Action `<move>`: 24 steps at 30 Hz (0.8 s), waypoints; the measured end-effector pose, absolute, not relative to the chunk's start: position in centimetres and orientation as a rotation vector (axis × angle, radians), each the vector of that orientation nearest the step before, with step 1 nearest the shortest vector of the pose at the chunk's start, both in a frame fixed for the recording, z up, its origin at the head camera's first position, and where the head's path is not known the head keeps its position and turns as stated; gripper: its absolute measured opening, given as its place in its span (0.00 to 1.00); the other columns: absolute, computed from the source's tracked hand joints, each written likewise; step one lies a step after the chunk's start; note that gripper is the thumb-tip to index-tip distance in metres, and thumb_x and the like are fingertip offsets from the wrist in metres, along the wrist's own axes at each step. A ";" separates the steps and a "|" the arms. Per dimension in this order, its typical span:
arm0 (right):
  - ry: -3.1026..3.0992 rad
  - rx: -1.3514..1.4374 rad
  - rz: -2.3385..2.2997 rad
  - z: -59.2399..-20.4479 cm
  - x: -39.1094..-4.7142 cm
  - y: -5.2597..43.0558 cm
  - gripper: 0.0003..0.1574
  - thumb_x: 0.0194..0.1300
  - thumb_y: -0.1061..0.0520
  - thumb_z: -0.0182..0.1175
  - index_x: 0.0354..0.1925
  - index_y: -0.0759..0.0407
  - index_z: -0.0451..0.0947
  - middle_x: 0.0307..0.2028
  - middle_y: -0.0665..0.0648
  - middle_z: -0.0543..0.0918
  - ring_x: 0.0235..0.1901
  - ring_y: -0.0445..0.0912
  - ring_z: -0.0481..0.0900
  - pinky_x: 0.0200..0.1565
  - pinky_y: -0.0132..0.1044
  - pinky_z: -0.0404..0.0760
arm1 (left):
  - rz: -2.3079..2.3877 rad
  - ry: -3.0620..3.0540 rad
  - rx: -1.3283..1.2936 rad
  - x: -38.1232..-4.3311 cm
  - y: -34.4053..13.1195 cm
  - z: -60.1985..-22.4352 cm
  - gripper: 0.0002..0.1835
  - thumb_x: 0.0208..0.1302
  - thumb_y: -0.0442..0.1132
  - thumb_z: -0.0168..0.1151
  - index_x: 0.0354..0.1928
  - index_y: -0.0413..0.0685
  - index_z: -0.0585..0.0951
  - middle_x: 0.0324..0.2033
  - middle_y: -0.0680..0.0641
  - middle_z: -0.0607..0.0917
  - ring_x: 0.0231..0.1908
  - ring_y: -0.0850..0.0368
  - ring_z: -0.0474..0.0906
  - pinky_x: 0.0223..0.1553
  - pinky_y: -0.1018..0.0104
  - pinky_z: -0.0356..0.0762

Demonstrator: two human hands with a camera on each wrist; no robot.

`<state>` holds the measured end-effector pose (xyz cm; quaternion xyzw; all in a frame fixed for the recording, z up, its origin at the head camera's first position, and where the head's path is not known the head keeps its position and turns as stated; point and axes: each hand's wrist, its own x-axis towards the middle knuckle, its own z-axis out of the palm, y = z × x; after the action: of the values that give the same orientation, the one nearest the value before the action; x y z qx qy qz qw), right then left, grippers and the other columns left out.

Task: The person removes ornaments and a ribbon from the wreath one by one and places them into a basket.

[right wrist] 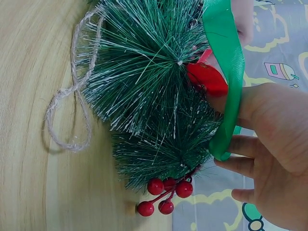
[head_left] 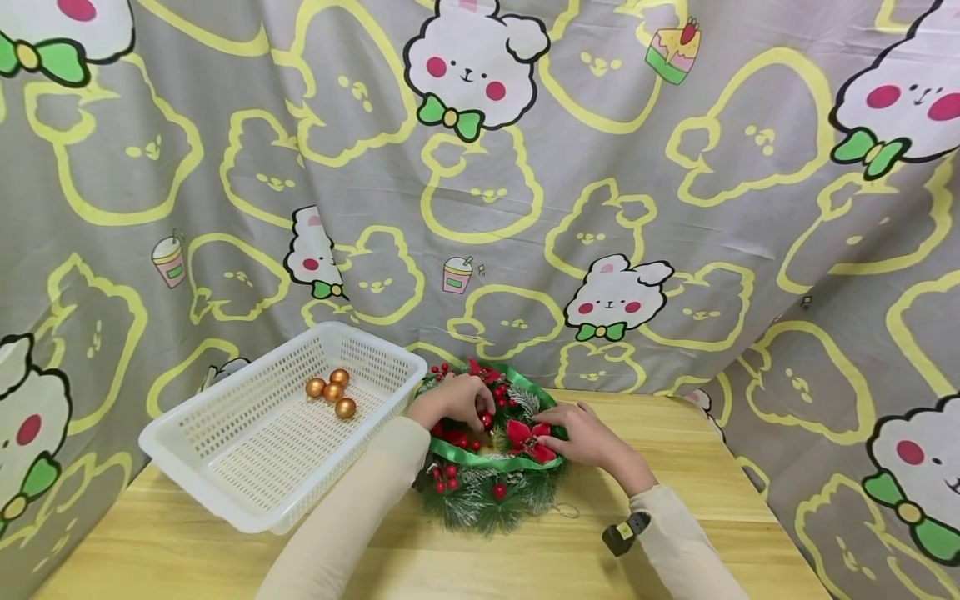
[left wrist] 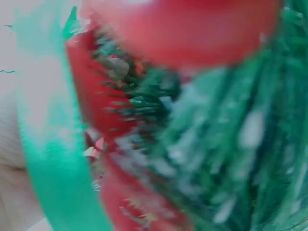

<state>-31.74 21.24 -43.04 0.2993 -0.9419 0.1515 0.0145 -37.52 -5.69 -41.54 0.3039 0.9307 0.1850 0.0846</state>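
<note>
A Christmas wreath (head_left: 491, 492) of frosted green needles lies on the table, trimmed with green ribbon (head_left: 457, 456), red poinsettias (head_left: 531, 440) and berries. Over its middle my left hand (head_left: 461, 402) pinches a shiny red Christmas ball (head_left: 487, 420). In the left wrist view a blurred red ball (left wrist: 202, 33) fills the top, close above needles and ribbon. My right hand (head_left: 588, 435) grips the wreath's right side by the ribbon. In the right wrist view its thumb reaches behind the ribbon (right wrist: 233, 72) to a red petal (right wrist: 207, 79), its other fingers lower down.
Left of the wreath stands a white plastic basket (head_left: 217, 492) holding several copper-gold balls (head_left: 334, 391). A twine loop (right wrist: 74, 118) hangs from the wreath over the wooden table (head_left: 675, 492). A patterned curtain (head_left: 480, 208) closes off the back.
</note>
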 end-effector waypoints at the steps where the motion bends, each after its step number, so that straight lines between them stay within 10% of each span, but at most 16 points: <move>1: -2.931 0.932 0.472 -43.0 -31.7 21.2 0.23 0.72 0.52 0.64 0.62 0.56 0.81 0.60 0.61 0.83 0.65 0.61 0.76 0.69 0.73 0.56 | 0.561 2.771 0.907 -37.5 -5.7 -41.3 0.12 0.55 0.38 0.79 0.42 0.56 0.90 0.32 0.56 0.86 0.33 0.61 0.76 0.54 0.49 0.63; 15: -2.920 0.931 0.465 -43.2 -31.9 21.3 0.23 0.72 0.51 0.64 0.61 0.55 0.82 0.60 0.60 0.83 0.64 0.60 0.76 0.68 0.73 0.57 | 0.657 2.795 0.928 -37.6 -6.6 -38.2 0.12 0.57 0.39 0.76 0.44 0.57 0.89 0.37 0.54 0.86 0.35 0.62 0.77 0.41 0.62 0.76; 24: -2.922 0.926 0.476 -43.3 -31.8 21.2 0.23 0.72 0.51 0.64 0.61 0.56 0.82 0.60 0.60 0.84 0.64 0.60 0.76 0.68 0.73 0.57 | 0.804 3.000 0.918 -36.8 -7.2 -36.8 0.14 0.56 0.43 0.77 0.45 0.58 0.87 0.38 0.54 0.86 0.47 0.52 0.75 0.64 0.44 0.61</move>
<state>-31.78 21.25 -43.28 0.2986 -0.9418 0.1533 0.0197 -36.81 -7.25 -36.78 0.2831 0.9252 0.2479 -0.0486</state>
